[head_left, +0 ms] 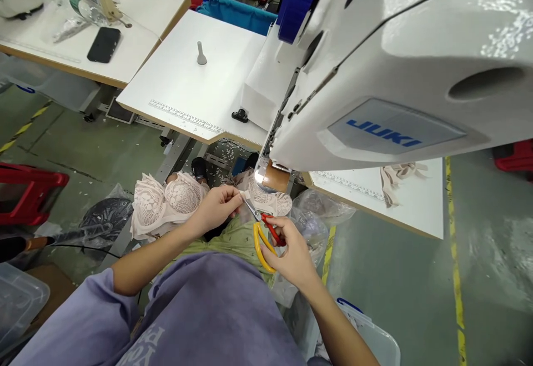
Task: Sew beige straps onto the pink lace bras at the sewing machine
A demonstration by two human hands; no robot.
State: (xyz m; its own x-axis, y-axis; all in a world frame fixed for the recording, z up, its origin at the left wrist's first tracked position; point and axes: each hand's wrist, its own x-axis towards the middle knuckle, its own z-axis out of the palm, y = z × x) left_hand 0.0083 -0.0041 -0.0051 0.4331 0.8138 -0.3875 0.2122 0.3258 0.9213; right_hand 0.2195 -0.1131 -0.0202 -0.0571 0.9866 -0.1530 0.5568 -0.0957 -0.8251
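Observation:
My right hand (291,252) grips scissors (265,238) with one yellow and one red handle, my fingers in the loops. Their blades point up and left toward my left hand (220,206). That hand pinches the edge of a pale pink lace bra (160,206) with thumb and forefinger, close to the blade tips. One pair of lace cups hangs left of my left wrist, and more lace fabric (272,204) lies to the right, below the sewing machine's arm end. Whether the blades have fabric between them is too small to tell.
A white JUKI sewing machine (375,105) looms above and right of my hands. Its table (225,60) has a printed ruler edge and a grey peg (201,54). Beige fabric strips (397,180) lie on the right tabletop. Plastic bags (310,224) hang beside my lap.

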